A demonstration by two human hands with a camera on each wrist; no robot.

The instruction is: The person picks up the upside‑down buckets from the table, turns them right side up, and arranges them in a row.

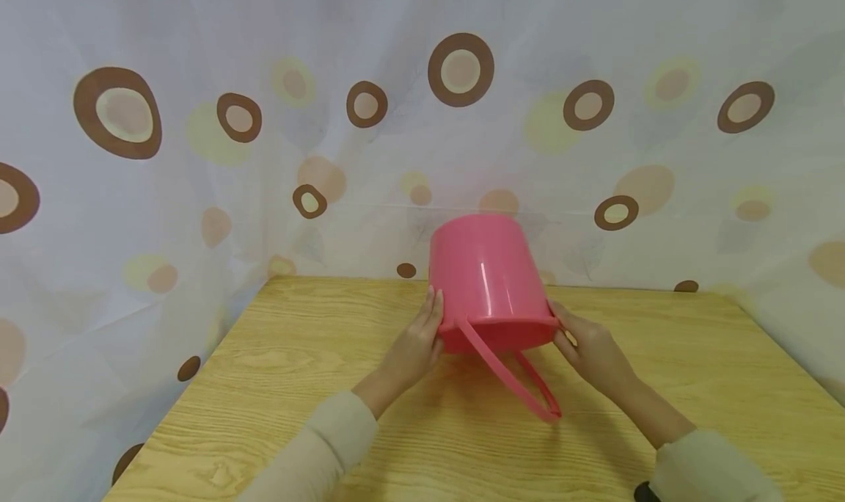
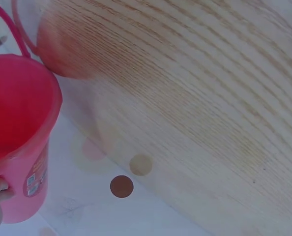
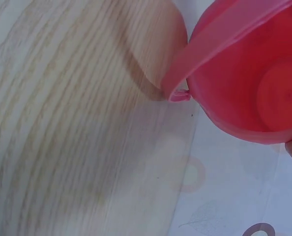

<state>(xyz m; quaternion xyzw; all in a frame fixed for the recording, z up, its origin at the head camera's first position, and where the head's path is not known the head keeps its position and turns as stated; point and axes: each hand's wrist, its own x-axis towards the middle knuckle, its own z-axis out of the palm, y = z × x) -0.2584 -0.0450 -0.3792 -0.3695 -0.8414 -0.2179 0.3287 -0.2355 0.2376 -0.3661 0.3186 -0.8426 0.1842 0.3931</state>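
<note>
A pink plastic bucket [image 1: 485,271] is held up over the table, tipped with its base up and its mouth facing down and toward me. At the left, my left hand [image 1: 414,346] holds its side near the rim. The rim's right side is gripped by my right hand [image 1: 594,346]. From the rim the pink handle [image 1: 505,373] hangs down toward me. In the left wrist view, a label [image 2: 35,181] shows on the bucket's outer wall. The right wrist view looks into the bucket [image 3: 234,93], where its round inner bottom is visible.
Beneath the bucket lies a wood-grain table [image 1: 317,348]. A pale sheet [image 1: 370,164] with brown and yellow round patterns hangs behind the table and along both sides. Something small and black [image 1: 645,492] shows at the right sleeve.
</note>
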